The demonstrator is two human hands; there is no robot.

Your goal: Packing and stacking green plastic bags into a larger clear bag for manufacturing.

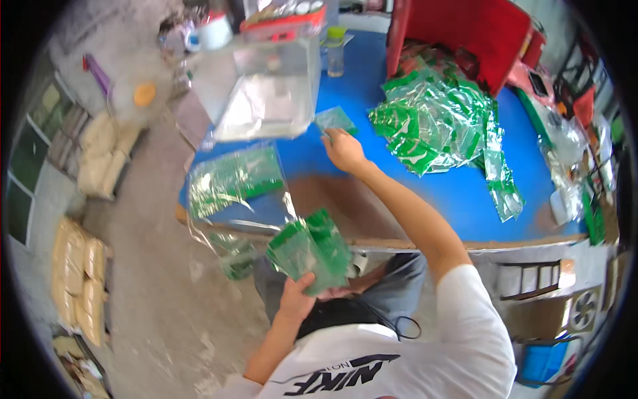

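My left hand (299,296) is closed round a bunch of green and clear plastic bags (319,253), held in front of my lap just off the table's near edge. My right arm reaches across the blue tabletop (465,213). There my right hand (345,151) has its fingers closed on the edge of one small clear-and-green plastic bag (337,120). To the left lies a large clear plastic bag (239,179) with green-printed bags inside. A big heap of green and clear bags (438,123) spreads out to the right of my right hand.
A red bin (458,33) lies behind the heap, its opening towards me. A translucent plastic box (272,100) stands at the back left, beside a yellow-capped bottle (335,53). Clutter and a phone (537,83) line the right edge. Beige sacks (83,272) sit on the floor.
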